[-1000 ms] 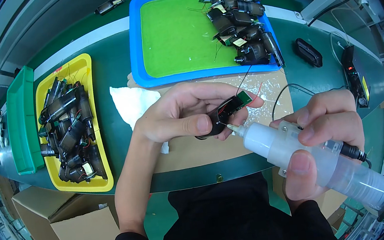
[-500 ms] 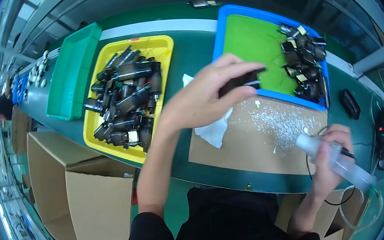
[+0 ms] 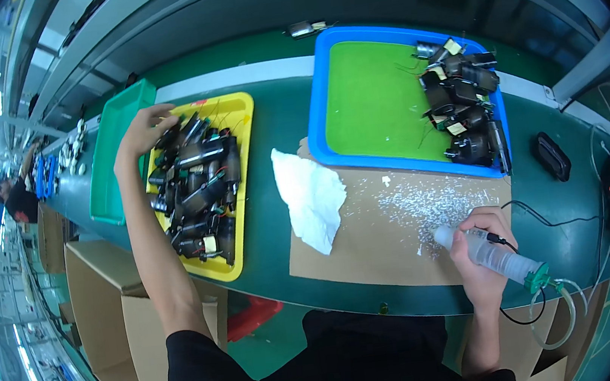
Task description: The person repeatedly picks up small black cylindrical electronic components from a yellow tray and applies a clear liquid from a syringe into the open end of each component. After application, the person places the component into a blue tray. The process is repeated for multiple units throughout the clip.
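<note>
At the far left corner of the yellow tray [image 3: 240, 233], my left hand [image 3: 140, 137] has its fingers curled on a dark cylindrical part [image 3: 170, 137]; the thumb's grip is partly hidden. Several similar dark parts [image 3: 203, 195] with thin wires and pale labels are heaped in that tray. My right hand [image 3: 484, 256] is wrapped round a clear dispensing syringe [image 3: 508, 263] with a green end fitting and a clear hose. The syringe's whitish tip points up and left, over small white bits [image 3: 429, 209] scattered on a brown cardboard sheet [image 3: 358, 252].
A blue tray [image 3: 316, 113] with a green bottom holds several dark parts at its right. White cloth or paper [image 3: 311, 197] lies on the cardboard's left edge. A green bin [image 3: 109, 173] stands far left, cardboard boxes [image 3: 104, 322] below. Right: a black case [image 3: 551, 156], cables.
My left hand has swung left from beside the blue tray to the yellow tray, carrying a dark part. The syringe in my right hand has moved slightly left, and the view has shifted.
</note>
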Demonstrator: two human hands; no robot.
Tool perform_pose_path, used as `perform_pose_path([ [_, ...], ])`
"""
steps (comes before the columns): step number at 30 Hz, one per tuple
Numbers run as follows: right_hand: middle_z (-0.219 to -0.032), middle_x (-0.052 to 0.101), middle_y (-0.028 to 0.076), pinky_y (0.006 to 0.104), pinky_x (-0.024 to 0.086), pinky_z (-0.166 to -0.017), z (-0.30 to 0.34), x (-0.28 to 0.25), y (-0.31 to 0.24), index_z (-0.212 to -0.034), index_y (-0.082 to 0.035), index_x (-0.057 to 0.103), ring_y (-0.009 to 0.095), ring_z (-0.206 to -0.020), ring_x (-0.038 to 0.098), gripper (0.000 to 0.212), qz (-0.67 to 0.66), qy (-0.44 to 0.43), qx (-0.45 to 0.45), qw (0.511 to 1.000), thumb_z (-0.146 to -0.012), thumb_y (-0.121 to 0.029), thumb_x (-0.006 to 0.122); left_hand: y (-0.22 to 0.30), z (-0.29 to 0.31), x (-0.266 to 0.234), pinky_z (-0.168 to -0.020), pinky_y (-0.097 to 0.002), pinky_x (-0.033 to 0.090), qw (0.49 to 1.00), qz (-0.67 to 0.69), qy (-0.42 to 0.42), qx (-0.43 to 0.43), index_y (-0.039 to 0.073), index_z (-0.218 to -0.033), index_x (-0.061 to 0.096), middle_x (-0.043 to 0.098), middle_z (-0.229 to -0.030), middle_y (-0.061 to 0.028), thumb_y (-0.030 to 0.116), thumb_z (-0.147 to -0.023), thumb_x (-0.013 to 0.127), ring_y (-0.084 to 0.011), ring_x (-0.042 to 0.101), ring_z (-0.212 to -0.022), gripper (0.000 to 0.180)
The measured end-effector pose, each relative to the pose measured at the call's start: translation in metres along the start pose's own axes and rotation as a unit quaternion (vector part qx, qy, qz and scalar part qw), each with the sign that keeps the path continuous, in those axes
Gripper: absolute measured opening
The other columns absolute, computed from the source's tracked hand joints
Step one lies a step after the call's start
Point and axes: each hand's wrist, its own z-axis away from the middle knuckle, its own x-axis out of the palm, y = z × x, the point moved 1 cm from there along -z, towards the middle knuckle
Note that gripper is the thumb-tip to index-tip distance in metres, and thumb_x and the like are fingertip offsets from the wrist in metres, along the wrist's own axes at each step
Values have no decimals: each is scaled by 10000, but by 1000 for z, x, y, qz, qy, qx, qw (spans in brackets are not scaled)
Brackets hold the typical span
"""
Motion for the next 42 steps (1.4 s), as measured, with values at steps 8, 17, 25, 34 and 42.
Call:
perform_pose_path([
  [8, -831, 586, 96, 295, 479, -661, -3, -6, -5, -790, -24, 618, 203, -720, 586, 163, 3, 4, -1, 1000, -659, 2, 713, 159, -117, 46, -966, -388, 462, 971, -32, 43, 233, 31, -1221, 587, 626, -1186, -179, 164, -874, 613, -325, 594, -1111, 373],
  [17, -828, 595, 103, 299, 475, -650, 4, -30, -14, -784, -21, 614, 205, -711, 579, 167, 46, 32, -23, 998, -651, -8, 714, 219, -161, 120, -885, -420, 484, 950, -62, 195, 236, 24, -1236, 553, 635, -1075, -198, 121, -827, 650, -356, 608, -1013, 432],
  [25, -813, 570, 100, 284, 448, -675, -26, -23, -25, -790, -10, 606, 198, -720, 552, 170, 13, 41, -90, 995, -647, -16, 699, 245, -7, 87, -529, -232, 408, 758, 637, 13, 142, 5, -1205, 511, 635, -915, -87, 163, -962, 480, -103, 543, -704, 292],
  [34, -839, 530, 106, 291, 508, -646, -40, -35, -72, -808, -32, 589, 183, -718, 542, 220, -9, 128, -168, 977, -687, -146, 733, 303, 97, 155, -729, -342, 463, 429, 816, -357, 153, 66, -1428, 277, 517, -1073, -121, 367, -989, 450, -225, 516, -1003, 560],
  [42, -872, 430, 112, 318, 542, -584, -34, -25, -82, -838, -39, 472, 218, -622, 596, 375, -6, 30, -227, 973, -794, -331, 704, 299, 115, 159, -760, -333, 467, 387, 787, -433, 207, -56, -1348, 367, 585, -1010, -126, 247, -748, 800, -234, 592, -919, 799],
])
